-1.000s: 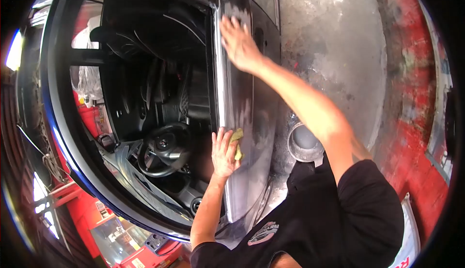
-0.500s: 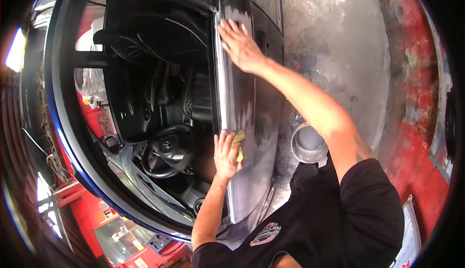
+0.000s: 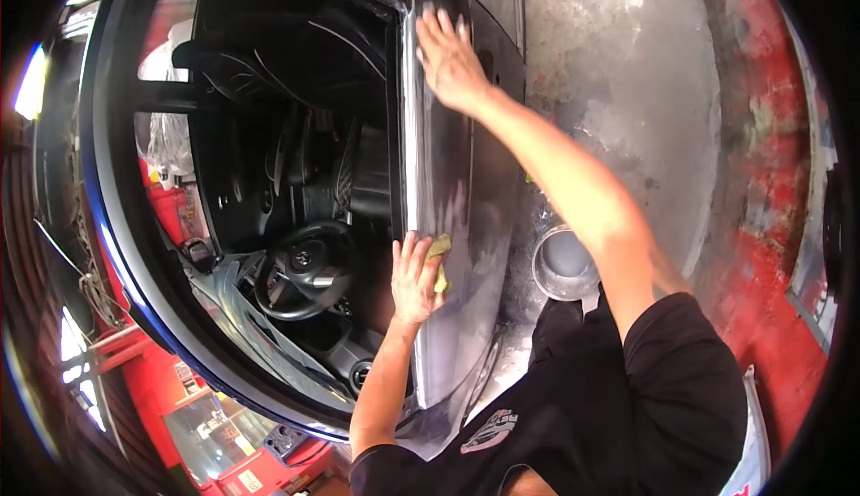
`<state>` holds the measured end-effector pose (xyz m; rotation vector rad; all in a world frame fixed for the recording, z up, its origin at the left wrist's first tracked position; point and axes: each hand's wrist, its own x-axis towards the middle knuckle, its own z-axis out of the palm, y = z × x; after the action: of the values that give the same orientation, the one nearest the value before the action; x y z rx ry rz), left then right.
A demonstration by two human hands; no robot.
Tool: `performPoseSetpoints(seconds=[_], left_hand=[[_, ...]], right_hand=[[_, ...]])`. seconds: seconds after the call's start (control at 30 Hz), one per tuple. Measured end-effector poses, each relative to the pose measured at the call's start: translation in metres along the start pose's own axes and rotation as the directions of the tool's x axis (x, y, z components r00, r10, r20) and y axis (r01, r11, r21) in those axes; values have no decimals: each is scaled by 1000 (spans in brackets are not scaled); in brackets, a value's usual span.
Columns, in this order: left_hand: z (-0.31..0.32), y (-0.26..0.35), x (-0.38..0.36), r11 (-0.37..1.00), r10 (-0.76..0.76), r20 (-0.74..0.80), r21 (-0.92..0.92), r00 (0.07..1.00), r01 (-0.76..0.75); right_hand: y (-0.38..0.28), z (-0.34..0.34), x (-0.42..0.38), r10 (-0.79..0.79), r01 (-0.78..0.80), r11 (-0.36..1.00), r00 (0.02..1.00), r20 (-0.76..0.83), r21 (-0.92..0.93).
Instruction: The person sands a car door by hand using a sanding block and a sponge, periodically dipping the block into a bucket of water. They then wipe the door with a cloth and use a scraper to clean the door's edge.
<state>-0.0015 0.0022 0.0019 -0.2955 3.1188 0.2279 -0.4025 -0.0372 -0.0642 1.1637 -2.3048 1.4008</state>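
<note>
My right hand (image 3: 451,61) lies flat on the upper part of the car door (image 3: 455,173), its fingers stretched out and slightly apart. Whether anything sits under that palm is hidden. Lower down, my left hand (image 3: 416,281) rests at the window edge of the same door. A crumpled yellow-green sponge or cloth (image 3: 438,260) is held between its thumb and palm. The door's surface is dull grey with pale, streaky patches. Light grey shows along the window ledge (image 3: 411,146).
A round bucket (image 3: 565,263) with greyish liquid stands on the concrete floor (image 3: 618,75) beside my legs. Through the open window frame I see the steering wheel (image 3: 305,268) and dark seats. A red-painted strip (image 3: 752,218) runs along the right.
My right hand has slid farther up along the door, away from my body. The left hand, with the yellow-green sponge or cloth, stays at nearly the same spot. The view has shifted slightly.
</note>
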Motion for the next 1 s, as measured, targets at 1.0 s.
performPoseSetpoints(seconds=[1.0], left_hand=[[1,-1,1,1000,21,-43,-17,999,-22]], right_hand=[[-60,-26,-121,-89,88,996,978,190,10]])
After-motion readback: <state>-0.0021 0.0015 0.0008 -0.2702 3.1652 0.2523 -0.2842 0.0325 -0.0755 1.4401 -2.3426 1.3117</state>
